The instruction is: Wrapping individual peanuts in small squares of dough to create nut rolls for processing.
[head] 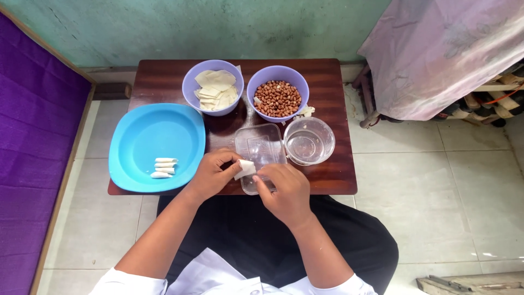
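Hands meet over the near edge of the desk (327,180), and the small white wrapper piece (245,168) sits right between them. The left hand (212,176) pinches its left end with fingertips closed on it; the right hand (284,188) comes in from the right and slightly nearer the body, its fingers closed on the lower right edge. Both are equally close, each touching the piece. The piece's long axis runs roughly left to right, tilted a little up toward the right, and it hangs just above the near end of a clear plastic tray (262,147).

The piece looks thin, pale and partly folded or rolled into a short packet; what lies inside cannot be told.

To the left, a blue plate (136,136) carries four finished white rolls (163,167), lying side by side with their long axes left to right. Beyond the tray stand a purple bowl of flat wrappers (214,87), a purple bowl of peanuts (278,98) and a clear glass bowl (309,140) to the right.
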